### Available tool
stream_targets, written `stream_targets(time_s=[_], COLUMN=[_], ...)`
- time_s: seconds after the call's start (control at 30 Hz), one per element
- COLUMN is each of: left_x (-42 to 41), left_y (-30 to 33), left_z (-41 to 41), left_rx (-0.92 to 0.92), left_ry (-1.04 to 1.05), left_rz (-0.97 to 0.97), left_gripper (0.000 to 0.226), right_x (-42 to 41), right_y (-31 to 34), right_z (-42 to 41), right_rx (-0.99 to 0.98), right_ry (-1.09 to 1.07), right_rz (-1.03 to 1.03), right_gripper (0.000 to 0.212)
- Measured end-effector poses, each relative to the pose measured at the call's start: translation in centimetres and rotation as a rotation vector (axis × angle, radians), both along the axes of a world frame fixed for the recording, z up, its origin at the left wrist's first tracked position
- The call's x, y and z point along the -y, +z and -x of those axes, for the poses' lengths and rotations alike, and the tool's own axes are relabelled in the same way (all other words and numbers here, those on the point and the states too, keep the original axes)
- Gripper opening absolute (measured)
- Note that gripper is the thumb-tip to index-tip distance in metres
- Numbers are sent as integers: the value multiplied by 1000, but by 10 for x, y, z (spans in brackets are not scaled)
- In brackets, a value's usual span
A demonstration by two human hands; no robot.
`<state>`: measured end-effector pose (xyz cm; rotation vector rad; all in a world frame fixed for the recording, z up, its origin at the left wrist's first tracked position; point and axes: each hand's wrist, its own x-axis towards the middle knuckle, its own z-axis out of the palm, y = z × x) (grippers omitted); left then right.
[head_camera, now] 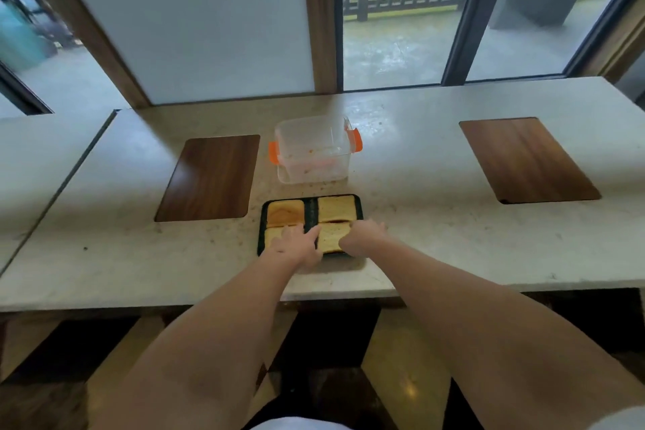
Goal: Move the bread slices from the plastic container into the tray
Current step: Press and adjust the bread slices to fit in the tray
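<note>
A: What have the hands got?

B: My left hand [296,244] lies flat, fingers spread, over the near-left part of the black rectangular plastic tray [358,207], covering most of the pale toasted bread slice [271,233] there. It presses rather than grips. My right hand [363,235] sits at the tray's near-right corner, fingers curled downward against the right edge of another square toasted slice [333,237]. I cannot tell whether they pinch that slice or only touch it.

A: And the other bread?

B: Two more slices fill the far half of the tray: a browner one [284,212] at far left, a paler yellow one [335,208] at far right. All four lie flat, one per section.

A: Where is the container?

B: The clear square plastic container with orange side clips [314,150] stands upright just beyond the tray, not touching it. I see only crumbs or smears inside.

A: What is around it?

B: All of it rests on the pale stone-look desk [419,220]. A dark wooden inset panel [209,178] lies to the left and a second one [527,160] well off to the right.
</note>
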<state>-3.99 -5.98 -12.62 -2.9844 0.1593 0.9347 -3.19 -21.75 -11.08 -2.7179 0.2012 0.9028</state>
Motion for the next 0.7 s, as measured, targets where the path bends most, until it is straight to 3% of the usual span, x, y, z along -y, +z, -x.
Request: stream_targets(time_s=[0.23, 0.4, 0.7], left_x=[5, 1, -37], left_y=[26, 25, 29], left_z=[13, 28, 31], left_rx=[44, 81, 22], left_ry=[20, -17, -11], left_rz=[59, 76, 31], left_gripper=[64, 61, 66], right_x=[-11, -17, -49], right_y=[15, 18, 40], right_z=[20, 39, 40], right_rx=[86, 102, -2], right_ry=[9, 19, 72], right_rz=[20, 177, 84], right_gripper=[57, 52, 47])
